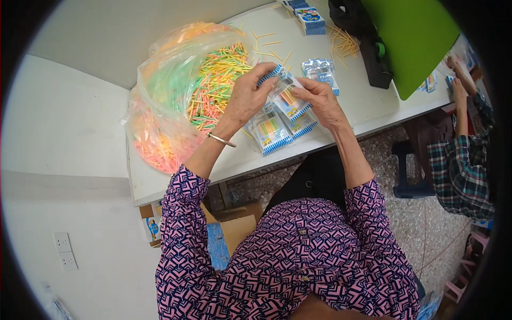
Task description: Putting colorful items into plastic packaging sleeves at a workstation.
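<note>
A pale grey wall (106,42) rises behind the table (368,109), whose white top runs from the left toward the upper right, its edges bent by the lens. Left of it, a white wall (32,229) carries two square socket plates (65,250), one above the other. A bright green panel (421,48) stands at the right part of the table. The floor (440,221) is speckled grey, crossed by thin reddish lines. On it, a dark blue stool (413,173) stands near the table, and pink stools (456,289) show at the lower right. The light is even and soft.
</note>
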